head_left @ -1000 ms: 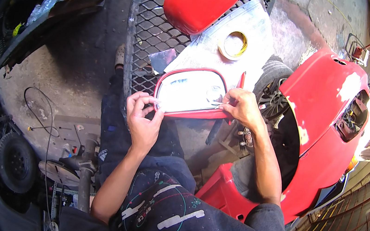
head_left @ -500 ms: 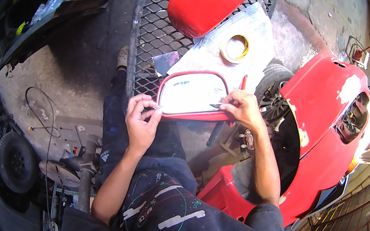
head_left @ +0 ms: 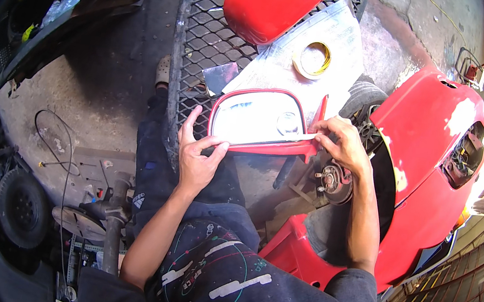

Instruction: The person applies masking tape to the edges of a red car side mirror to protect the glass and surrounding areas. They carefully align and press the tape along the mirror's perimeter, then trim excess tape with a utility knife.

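A red car side mirror (head_left: 258, 119) is held in front of me, its glass covered with pale paper. My left hand (head_left: 196, 154) grips the mirror's lower left rim, thumb and fingers pinching a strip of masking tape along the edge. My right hand (head_left: 341, 142) holds the mirror's right end and presses the same strip of tape (head_left: 292, 138) down along the lower rim. A roll of yellow masking tape (head_left: 311, 58) lies on sheets of newspaper (head_left: 330, 34) just beyond the mirror.
A red car body (head_left: 435, 170) with an exposed wheel hub (head_left: 330, 184) stands at the right. A red panel (head_left: 271, 2) rests on a metal mesh grate (head_left: 199, 35) ahead. An axle with a wheel (head_left: 17, 213) and tools lies lower left on concrete.
The mirror and both hands have stayed close together; my left hand's fingers have shifted a little along the lower rim while the right hand keeps the tape strip on the edge.
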`<act>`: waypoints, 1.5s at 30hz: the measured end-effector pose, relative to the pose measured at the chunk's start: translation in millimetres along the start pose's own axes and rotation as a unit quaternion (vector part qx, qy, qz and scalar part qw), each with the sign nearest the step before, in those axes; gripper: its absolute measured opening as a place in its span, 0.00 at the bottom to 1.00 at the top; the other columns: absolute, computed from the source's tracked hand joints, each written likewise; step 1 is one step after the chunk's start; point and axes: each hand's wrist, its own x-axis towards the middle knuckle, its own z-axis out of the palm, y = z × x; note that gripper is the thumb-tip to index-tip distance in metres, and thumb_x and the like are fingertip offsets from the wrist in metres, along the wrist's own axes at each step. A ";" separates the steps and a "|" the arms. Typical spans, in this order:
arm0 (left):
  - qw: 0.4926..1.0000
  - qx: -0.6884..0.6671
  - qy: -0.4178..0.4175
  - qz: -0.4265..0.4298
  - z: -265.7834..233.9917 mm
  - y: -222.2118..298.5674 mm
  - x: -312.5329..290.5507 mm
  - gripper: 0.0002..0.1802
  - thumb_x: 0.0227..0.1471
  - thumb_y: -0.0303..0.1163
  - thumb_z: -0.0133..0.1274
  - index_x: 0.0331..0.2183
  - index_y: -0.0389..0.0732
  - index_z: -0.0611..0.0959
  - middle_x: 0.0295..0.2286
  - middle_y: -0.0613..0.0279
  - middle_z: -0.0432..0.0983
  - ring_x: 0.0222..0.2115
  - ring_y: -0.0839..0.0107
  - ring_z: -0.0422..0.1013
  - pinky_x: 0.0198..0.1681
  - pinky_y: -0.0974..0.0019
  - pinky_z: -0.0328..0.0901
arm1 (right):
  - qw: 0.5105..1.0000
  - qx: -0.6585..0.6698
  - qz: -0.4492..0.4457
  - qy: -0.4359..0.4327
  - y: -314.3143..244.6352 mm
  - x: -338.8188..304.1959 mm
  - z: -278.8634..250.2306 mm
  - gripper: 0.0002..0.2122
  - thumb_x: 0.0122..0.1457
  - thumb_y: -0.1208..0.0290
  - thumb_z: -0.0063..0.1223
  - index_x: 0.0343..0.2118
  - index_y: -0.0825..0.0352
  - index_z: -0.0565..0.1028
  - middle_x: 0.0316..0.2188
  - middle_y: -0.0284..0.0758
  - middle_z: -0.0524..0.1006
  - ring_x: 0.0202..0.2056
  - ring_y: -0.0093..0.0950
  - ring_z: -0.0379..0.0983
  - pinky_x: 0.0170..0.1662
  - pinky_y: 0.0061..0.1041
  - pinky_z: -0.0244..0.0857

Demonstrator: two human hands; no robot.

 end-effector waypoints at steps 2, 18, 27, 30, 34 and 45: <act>1.000 -0.005 -0.014 -0.019 3.2 -1.0 -3.5 0.06 0.40 0.31 0.63 0.27 0.44 0.87 0.59 0.49 0.55 0.58 0.52 0.54 0.60 0.55 0.51 | 1.000 -0.001 -0.001 -0.004 2.0 -1.9 -0.8 0.06 0.49 0.77 0.57 0.31 0.65 0.77 0.26 0.35 0.76 0.32 0.34 0.71 0.42 0.31 0.60; 0.999 0.023 -0.021 -0.008 7.4 -2.7 -10.9 0.09 0.37 0.32 0.62 0.27 0.46 0.85 0.60 0.45 0.52 0.60 0.47 0.50 0.61 0.50 0.46 | 0.998 -0.039 0.005 -0.043 2.0 -1.9 -0.6 0.04 0.50 0.74 0.56 0.30 0.64 0.77 0.28 0.33 0.76 0.36 0.32 0.70 0.44 0.31 0.57; 0.994 0.084 -0.011 0.071 -4.8 -12.7 -6.0 0.12 0.33 0.35 0.62 0.27 0.48 0.85 0.60 0.44 0.52 0.60 0.46 0.49 0.61 0.48 0.42 | 0.993 -0.095 0.020 -0.065 -14.1 3.5 8.5 0.04 0.52 0.70 0.54 0.29 0.63 0.77 0.30 0.33 0.73 0.37 0.32 0.67 0.43 0.32 0.55; 0.994 0.064 -0.021 0.085 -6.9 -19.1 -4.2 0.12 0.33 0.36 0.62 0.27 0.48 0.85 0.60 0.43 0.53 0.60 0.45 0.49 0.61 0.49 0.42 | 0.993 -0.096 0.019 -0.059 -15.6 5.6 11.1 0.05 0.52 0.69 0.53 0.29 0.63 0.77 0.30 0.34 0.72 0.37 0.33 0.66 0.42 0.32 0.55; 0.993 0.024 -0.038 0.112 -9.1 -29.5 1.1 0.11 0.35 0.39 0.61 0.27 0.48 0.86 0.60 0.43 0.53 0.60 0.46 0.49 0.61 0.50 0.42 | 0.994 -0.083 0.029 -0.072 -16.1 5.8 12.6 0.05 0.52 0.70 0.53 0.29 0.63 0.76 0.30 0.34 0.72 0.38 0.34 0.66 0.43 0.33 0.55; 0.988 -0.007 -0.088 0.130 -14.0 -41.7 15.9 0.11 0.35 0.41 0.60 0.25 0.47 0.86 0.60 0.45 0.51 0.60 0.46 0.47 0.62 0.48 0.41 | 0.998 -0.042 0.021 -0.041 -13.3 2.2 22.2 0.05 0.51 0.72 0.54 0.30 0.64 0.77 0.30 0.36 0.72 0.38 0.35 0.68 0.44 0.35 0.56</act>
